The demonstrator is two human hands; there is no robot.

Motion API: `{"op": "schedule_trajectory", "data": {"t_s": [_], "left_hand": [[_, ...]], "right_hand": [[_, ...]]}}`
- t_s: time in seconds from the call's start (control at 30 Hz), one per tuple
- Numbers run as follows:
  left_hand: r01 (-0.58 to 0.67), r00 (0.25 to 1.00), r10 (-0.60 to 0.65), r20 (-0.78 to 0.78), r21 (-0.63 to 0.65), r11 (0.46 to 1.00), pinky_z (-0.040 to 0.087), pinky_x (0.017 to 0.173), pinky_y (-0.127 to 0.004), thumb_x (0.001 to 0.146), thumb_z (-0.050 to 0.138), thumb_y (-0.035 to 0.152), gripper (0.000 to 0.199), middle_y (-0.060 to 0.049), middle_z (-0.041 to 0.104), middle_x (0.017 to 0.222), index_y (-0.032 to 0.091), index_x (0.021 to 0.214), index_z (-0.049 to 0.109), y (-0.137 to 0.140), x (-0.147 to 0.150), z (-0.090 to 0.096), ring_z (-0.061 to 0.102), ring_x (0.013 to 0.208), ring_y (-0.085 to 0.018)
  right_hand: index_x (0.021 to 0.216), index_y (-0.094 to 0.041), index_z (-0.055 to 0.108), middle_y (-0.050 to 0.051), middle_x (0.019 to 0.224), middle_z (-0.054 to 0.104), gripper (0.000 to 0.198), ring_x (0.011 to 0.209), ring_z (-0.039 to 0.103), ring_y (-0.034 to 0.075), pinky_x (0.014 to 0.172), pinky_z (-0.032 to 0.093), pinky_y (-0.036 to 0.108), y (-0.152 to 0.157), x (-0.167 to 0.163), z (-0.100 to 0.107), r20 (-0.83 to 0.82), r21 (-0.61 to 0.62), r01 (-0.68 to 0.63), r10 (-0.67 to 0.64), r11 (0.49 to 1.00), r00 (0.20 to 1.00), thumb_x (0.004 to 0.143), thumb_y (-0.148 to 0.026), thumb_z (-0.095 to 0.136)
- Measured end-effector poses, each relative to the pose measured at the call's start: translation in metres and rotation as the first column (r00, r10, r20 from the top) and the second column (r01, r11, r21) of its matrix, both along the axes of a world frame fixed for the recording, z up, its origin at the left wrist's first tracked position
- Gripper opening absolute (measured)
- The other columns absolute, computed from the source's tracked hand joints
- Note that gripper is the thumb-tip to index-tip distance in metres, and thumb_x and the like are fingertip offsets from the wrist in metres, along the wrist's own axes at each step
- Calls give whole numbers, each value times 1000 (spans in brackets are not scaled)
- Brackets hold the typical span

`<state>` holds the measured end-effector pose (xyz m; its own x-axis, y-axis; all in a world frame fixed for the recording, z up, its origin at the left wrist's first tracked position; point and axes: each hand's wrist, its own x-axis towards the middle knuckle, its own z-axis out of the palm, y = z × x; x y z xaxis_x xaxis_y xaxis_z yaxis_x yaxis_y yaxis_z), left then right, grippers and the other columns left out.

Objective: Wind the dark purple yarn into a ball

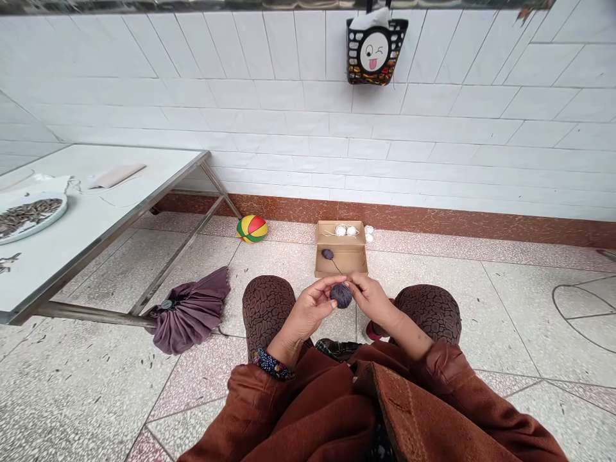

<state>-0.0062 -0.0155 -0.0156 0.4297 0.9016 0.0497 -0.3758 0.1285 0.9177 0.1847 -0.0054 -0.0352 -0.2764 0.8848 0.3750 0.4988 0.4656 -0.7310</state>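
My left hand (314, 308) is closed around a small ball of dark purple-grey yarn (341, 296), held between my knees. On the ball's right side, my right hand (368, 296) has its fingers pinched together at the yarn, close to the left fingertips. A strand of yarn (335, 264) runs from the hands to a smaller dark yarn ball (327, 254) inside an open cardboard box (353, 263) on the floor. Two white balls (346, 230) of what looks like thread lie at the back of that box, in its lid half.
More white pieces (369, 233) sit beside the box. To the left are a striped ball (252, 228), a folded purple umbrella (195, 311) and a metal-framed table (158, 186) bearing a plate (62, 206). A black basket (376, 51) hangs on the tiled wall; a wire frame (587, 314) is at right.
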Motion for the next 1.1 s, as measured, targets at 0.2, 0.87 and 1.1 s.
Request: {"op": "schedule_trajectory", "data": {"t_s": [0.2, 0.87, 1.1], "left_hand": [[-60, 996, 68, 50, -150, 987, 47, 85, -30, 70, 86, 30, 42, -8, 72, 105, 19, 109, 75, 1, 2, -1, 61, 94, -18], [-6, 976, 22, -218, 73, 997, 48, 84, -30, 75, 77, 20, 57, -3, 66, 100, 22, 128, 56, -1, 7, -4, 62, 90, -16], [-54, 994, 57, -92, 33, 998, 46, 92, -32, 76, 79, 26, 50, -6, 68, 110, 23, 124, 65, -2, 4, 1, 62, 102, -19]], "right_hand": [[93, -20, 61, 4, 85, 67, 13, 79, 64, 18, 73, 50, 28, -12, -4, -17, 37, -65, -51, 54, 997, 998, 101, -22, 51], [98, -22, 68, 5, 86, 67, 24, 81, 64, 19, 74, 51, 30, 6, 10, 44, 88, 167, -112, 98, 980, 991, 106, -32, 48], [95, -22, 63, 4, 86, 68, 17, 81, 64, 19, 74, 50, 30, 4, 0, -1, 65, 38, -3, 1, 999, 998, 103, -23, 48]]}}
